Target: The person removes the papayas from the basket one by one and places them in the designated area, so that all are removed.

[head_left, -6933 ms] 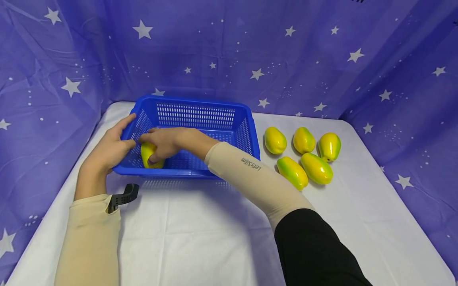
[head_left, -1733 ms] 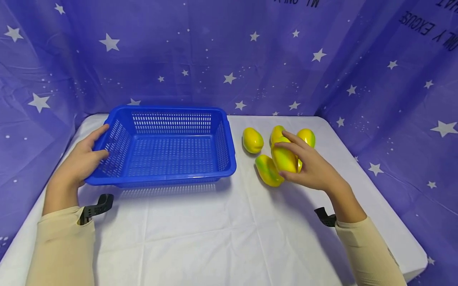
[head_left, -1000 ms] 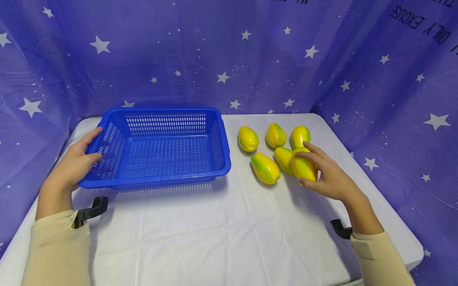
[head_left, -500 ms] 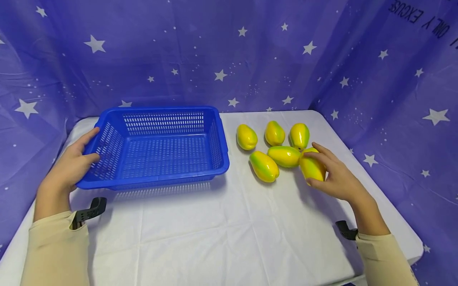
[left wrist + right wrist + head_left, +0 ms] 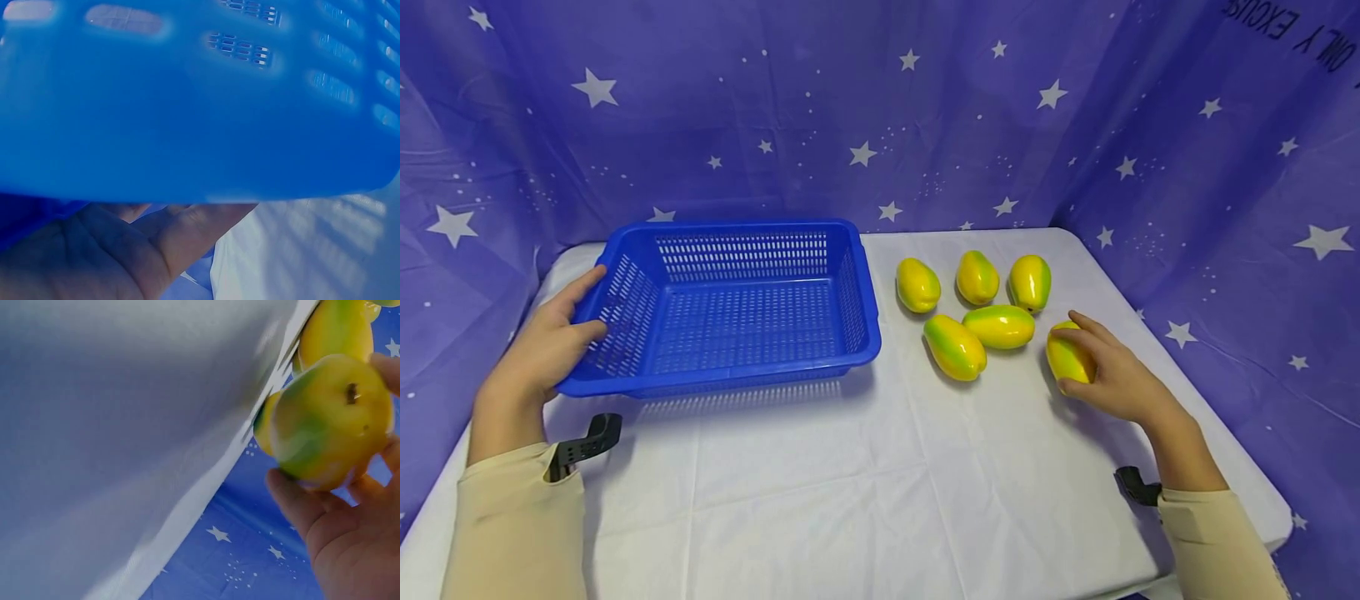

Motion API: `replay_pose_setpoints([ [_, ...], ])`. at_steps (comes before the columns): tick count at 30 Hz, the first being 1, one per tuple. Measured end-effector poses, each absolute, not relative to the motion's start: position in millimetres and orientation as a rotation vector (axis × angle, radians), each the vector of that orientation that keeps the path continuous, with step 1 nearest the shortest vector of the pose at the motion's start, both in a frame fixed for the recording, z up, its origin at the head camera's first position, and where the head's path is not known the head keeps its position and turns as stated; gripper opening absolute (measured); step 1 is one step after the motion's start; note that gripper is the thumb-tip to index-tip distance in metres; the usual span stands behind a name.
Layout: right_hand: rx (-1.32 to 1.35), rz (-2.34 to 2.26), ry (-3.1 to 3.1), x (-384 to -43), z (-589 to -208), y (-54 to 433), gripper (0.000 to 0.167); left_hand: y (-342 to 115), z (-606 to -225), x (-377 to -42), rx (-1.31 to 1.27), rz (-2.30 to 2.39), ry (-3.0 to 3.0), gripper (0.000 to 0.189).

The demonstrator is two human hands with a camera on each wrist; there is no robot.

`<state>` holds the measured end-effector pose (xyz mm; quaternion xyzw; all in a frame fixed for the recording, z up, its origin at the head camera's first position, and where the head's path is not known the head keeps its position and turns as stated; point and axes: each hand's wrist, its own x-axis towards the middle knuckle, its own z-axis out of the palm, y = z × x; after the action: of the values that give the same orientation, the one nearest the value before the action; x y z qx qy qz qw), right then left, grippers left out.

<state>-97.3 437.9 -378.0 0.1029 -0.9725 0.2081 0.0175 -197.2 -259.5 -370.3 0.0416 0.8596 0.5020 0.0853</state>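
My left hand [image 5: 550, 340] grips the left rim of a blue plastic basket [image 5: 752, 372], thumb over the edge. In the left wrist view the basket's slotted wall [image 5: 187, 125] fills the top and the fingers lie beneath its edge. My right hand [image 5: 1120, 375] holds a yellow-green papaya [image 5: 1070, 353] between thumb and fingers, at the right of the table. Close up in the right wrist view, that papaya [image 5: 334, 425] shows a brown stem mark. Several more papayas lie left of it, among them a sideways one [image 5: 998, 327] and a slanted one [image 5: 955, 347].
A white cloth [image 5: 820, 500] covers the table. Behind and beside it hangs a purple curtain [image 5: 805, 108] with white stars. Three papayas form a back row, the leftmost papaya [image 5: 917, 286] nearest the basket. Black brackets [image 5: 587, 442] stick out at the wrists.
The right hand has left the basket, where it earlier held a papaya, and carried one rightward past the others, lowering it at the right. The left hand keeps its grip on the basket rim.
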Motion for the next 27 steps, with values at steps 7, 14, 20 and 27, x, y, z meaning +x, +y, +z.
replay_pose_setpoints([
  [7,0.323,0.625,-3.096,-101,-385,444,0.07,-262,-371,-194,0.118,1.51,2.548,0.077],
  [14,0.354,0.617,-3.121,-103,-388,446,0.073,-260,-371,-193,0.107,1.476,2.576,0.077],
  [20,0.333,0.605,-3.186,-98,-381,447,0.074,-253,-372,-194,0.09,1.501,2.55,0.076],
  [27,0.32,0.591,-3.142,-89,-373,442,0.076,-249,-371,-200,0.101,1.528,2.532,0.077],
])
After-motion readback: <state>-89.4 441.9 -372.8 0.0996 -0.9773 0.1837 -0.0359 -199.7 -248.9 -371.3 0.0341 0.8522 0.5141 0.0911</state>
